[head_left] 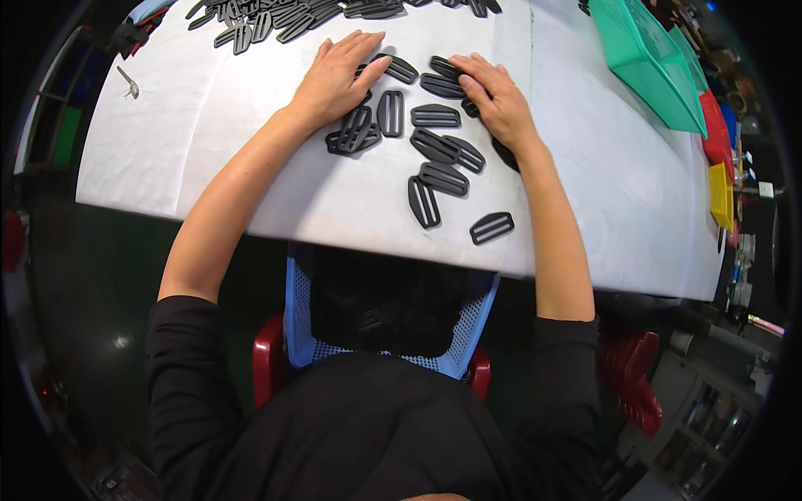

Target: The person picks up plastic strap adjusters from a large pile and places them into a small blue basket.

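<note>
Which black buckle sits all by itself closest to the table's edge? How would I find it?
Start at the white table and follow its near edge to below the right hand. The lone black buckle lies there, flat and slotted. Unlike the buckles near the hands, it touches no other piece.

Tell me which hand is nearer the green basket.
Right. The right hand lies flat on the black buckles, just left of the green basket; the left hand rests farther left, beyond it.

black slide buckles [434, 144] | white table [251, 184] | green mesh basket [647, 63] — blue crate [468, 334] | red stool [267, 359]
</note>
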`<state>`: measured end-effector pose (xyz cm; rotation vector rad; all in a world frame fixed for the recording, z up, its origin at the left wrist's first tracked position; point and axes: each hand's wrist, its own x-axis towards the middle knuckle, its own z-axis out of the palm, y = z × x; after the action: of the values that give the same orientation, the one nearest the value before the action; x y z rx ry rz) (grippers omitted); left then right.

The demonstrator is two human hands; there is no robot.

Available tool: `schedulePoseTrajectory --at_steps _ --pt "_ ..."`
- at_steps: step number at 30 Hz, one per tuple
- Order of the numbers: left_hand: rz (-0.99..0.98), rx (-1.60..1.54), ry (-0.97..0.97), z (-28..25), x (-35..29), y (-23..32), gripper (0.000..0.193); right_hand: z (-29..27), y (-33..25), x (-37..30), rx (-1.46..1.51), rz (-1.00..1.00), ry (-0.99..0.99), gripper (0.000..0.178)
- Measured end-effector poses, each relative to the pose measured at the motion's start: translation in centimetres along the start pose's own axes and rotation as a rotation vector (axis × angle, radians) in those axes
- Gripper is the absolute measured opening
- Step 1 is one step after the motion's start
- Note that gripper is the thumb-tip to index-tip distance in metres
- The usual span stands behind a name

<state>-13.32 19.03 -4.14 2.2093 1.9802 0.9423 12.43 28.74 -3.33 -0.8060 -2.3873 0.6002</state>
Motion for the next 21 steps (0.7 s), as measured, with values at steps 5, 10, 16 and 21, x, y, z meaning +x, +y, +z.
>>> schedulePoseTrajectory --at_steps 5,10,16,21 --pt "-0.047 -0.086 0.065 2.5 -0.8 5.2 0.042 1.7 -3.2 -1.5 0.168 0.091 0.136 0.031" --pt "-0.071 -0.249 0.259 2.4 -3.8 10.2 0.030 2.9 -6.8 -4.0 0.309 0.211 0.298 0.029" --pt "-0.136 -0.299 0.245 0.4 -10.2 14.0 0.025 3.7 -12.2 -9.4 0.363 0.248 0.404 0.026" --pt "-0.040 -0.406 0.168 -2.4 -15.6 16.0 0.020 3.4 -16.1 -14.6 0.460 0.259 0.303 0.023"
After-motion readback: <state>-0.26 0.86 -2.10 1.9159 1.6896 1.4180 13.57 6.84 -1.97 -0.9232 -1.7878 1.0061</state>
